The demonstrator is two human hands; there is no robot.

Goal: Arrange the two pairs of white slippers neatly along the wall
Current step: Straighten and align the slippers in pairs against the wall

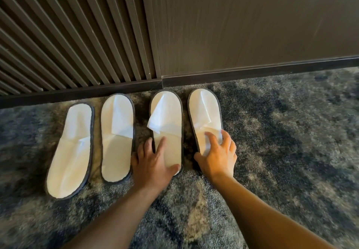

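Several flat white slippers with dark edging lie side by side on the carpet, toes toward the wall. The leftmost slipper (71, 151) is tilted and sits farther from the wall. The second slipper (117, 138) lies beside it. My left hand (153, 163) grips the heel of the third slipper (167, 112), whose upper flap is creased and lifted. My right hand (217, 155) holds the heel of the rightmost slipper (204, 110), fingers curled over its edge.
A dark baseboard (252, 71) runs along the foot of the brown wall (252, 25). Slatted wood panelling (68, 35) covers the wall's left half. The mottled grey-blue carpet (291, 141) stretches to the right and front.
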